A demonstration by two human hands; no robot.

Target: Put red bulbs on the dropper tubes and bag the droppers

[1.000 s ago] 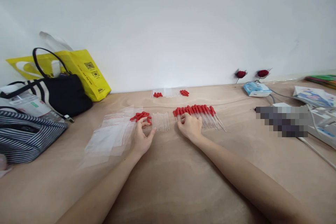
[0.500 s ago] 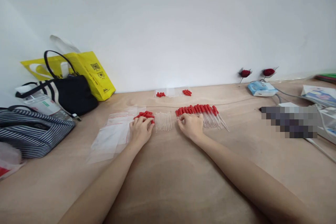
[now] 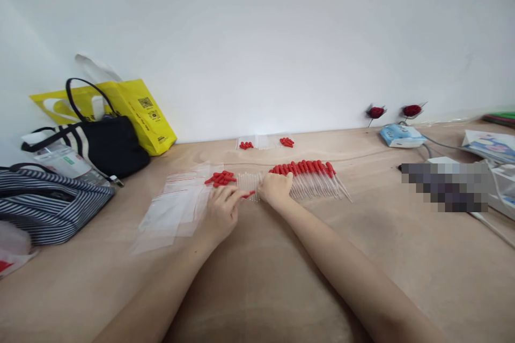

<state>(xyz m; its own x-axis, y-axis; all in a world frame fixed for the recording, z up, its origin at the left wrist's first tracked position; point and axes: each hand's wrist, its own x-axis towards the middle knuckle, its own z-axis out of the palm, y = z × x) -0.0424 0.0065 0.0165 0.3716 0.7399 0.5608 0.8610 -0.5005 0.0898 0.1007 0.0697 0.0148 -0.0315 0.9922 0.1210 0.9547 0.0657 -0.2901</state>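
Observation:
Between the thumb and fingers of my left hand (image 3: 223,209) is a red rubber dropper bulb (image 3: 248,194), its tip pointing right. Behind that hand lies a small pile of red dropper bulbs (image 3: 221,178). A row of thin clear glass tubes (image 3: 247,179) lies side by side in the middle. My right hand (image 3: 277,188) is closed at the right end of this row, its fingertips down by the tubes; whatever it pinches is hidden. To its right is a row of glass droppers (image 3: 317,179) with red bulbs on their upper ends, partly covered by the hand.
Flat clear zip bags (image 3: 177,201) lie left of the pile. Another zip bag (image 3: 265,142) with red bulbs on it is near the wall. Bags, including a yellow one (image 3: 148,118), stand at left. A blue tissue pack (image 3: 402,135) and cables are at right.
My left hand has come away from the pile toward the right with a red dropper bulb. My right hand has shifted left from the finished-looking droppers to the bare glass tubes.

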